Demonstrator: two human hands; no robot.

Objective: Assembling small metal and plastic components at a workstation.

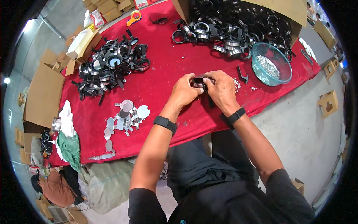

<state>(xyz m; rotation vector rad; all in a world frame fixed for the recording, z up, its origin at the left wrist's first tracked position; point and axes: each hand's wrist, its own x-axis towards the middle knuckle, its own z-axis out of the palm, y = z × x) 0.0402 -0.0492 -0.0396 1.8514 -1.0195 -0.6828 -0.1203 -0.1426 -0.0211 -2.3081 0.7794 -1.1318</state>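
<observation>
Both my hands are closed on a black ring-shaped part with a silver band [198,83], held just above the red cloth near the table's front edge. My left hand [183,89] grips its left side with thumb and fingers. My right hand [222,89] pinches the right side, and its fingers hide part of the ring. A dark strip hangs below, by the right palm. Beside my right hand lie small pale pins [236,85] and a loose black handle-like piece [242,74]. A clear bluish bowl [285,74] holds many tiny shiny metal pieces.
A pile of black-and-silver ring parts [108,67] lies at left; more spill from a cardboard box [294,28] at the back right. Flat grey discs with tabs [126,114] sit front left. A yellow tape dispenser [134,18] is at the back. Another person [56,188] is low at left.
</observation>
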